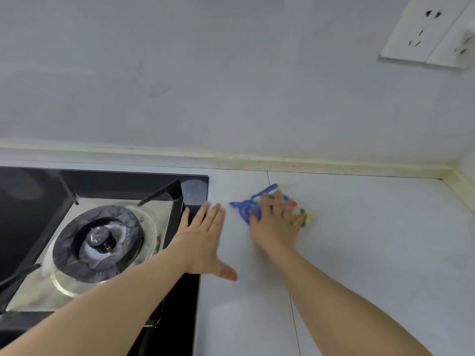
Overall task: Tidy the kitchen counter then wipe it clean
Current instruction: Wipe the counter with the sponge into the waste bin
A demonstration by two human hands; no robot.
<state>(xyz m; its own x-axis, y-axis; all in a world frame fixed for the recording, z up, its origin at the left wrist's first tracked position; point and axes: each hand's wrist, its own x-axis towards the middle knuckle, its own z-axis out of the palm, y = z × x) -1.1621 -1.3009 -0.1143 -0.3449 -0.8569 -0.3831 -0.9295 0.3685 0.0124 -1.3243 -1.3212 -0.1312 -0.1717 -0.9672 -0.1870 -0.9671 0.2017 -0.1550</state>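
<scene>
The right hand (276, 223), fingers spread, pressed the cloth (246, 204) flat near the bench's (372, 242) back edge, nearer it than the left hand (203, 238), which lay flat beside the hob (102, 242).

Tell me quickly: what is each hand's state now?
Left hand: open, flat at the gas stove edge, holding nothing.
Right hand: open, pressing the colourful cloth on the counter.
</scene>
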